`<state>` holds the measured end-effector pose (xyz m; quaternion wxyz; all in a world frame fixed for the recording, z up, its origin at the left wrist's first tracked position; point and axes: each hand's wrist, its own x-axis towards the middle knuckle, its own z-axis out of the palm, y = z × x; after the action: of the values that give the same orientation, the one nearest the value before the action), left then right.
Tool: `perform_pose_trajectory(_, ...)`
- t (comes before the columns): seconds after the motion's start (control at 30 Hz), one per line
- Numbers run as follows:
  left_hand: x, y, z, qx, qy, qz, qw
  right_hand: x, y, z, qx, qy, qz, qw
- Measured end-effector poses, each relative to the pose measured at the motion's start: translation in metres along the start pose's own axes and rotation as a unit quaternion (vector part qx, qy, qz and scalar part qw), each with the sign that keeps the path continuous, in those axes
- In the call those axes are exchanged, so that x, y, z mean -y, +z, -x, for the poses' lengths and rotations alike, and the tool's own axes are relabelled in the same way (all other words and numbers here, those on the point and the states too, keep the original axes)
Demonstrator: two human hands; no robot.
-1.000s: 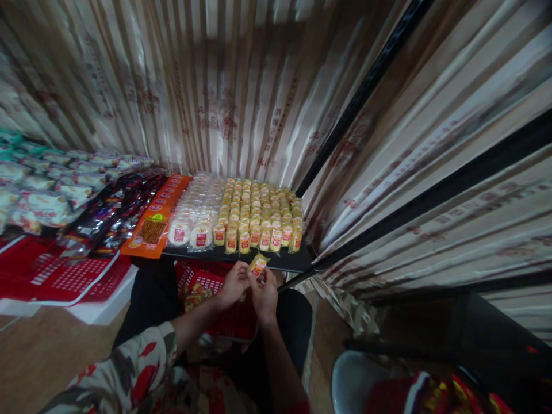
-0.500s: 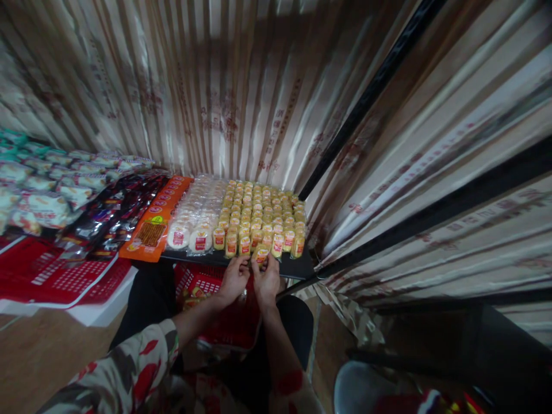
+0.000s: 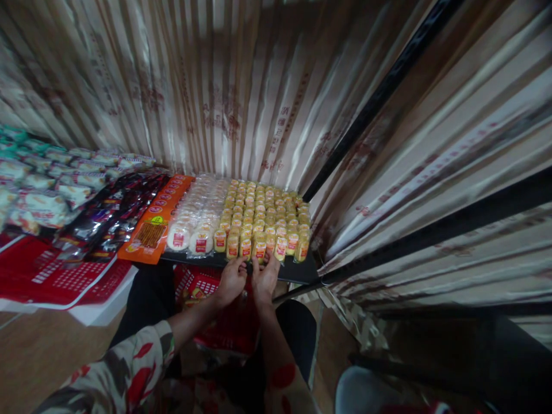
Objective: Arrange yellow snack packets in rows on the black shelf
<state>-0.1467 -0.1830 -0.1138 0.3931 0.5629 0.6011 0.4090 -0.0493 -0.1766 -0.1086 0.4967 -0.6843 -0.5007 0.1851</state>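
Note:
Small yellow snack packs (image 3: 267, 210) in clear wrappers with red labels stand in close rows on a black shelf (image 3: 297, 270). My right hand (image 3: 264, 280) is at the front row, its thumb and fingers closed around the lower part of one yellow snack pack (image 3: 259, 248), which stands upright among its neighbours. Beside it my left hand (image 3: 233, 282) has its fingers bent together near the bases of the front packs, and no item shows in them. Left of the yellow packs lie clear packs of round white crackers (image 3: 201, 238).
Further left are an orange snack bag (image 3: 149, 233), dark shiny packets (image 3: 114, 210) and white packets (image 3: 43, 207). A red bag (image 3: 196, 282) with yellow packs inside sits below the shelf, between my legs. Black poles (image 3: 366, 123) and a pleated curtain (image 3: 241, 92) stand behind.
The yellow pack, tilted at the shelf's front edge between my hands before, now stands upright in the front row. My right hand remains on it. The view has shifted slightly.

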Motion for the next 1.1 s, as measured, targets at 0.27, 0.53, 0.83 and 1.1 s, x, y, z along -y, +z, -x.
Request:
perform_pose_trajectory(0.27,0.000,-0.006,-0.003,0.011,0.010,0.001,1.000,-0.003,0.002,0.008,-0.011,-0.012,-0.018,1.000)
perform_pose_trajectory(0.53,0.001,-0.007,-0.002,0.008,0.022,0.005,1.000,-0.014,0.010,0.009,-0.029,-0.044,0.061,0.997)
perform_pose_trajectory(0.83,0.004,-0.008,-0.001,0.000,0.033,0.004,0.999,-0.014,0.007,0.012,-0.025,-0.070,0.083,0.994)
perform_pose_trajectory(1.1,0.004,-0.012,0.004,-0.026,0.031,0.001,0.999,-0.014,0.001,0.026,-0.048,-0.095,0.084,0.991)
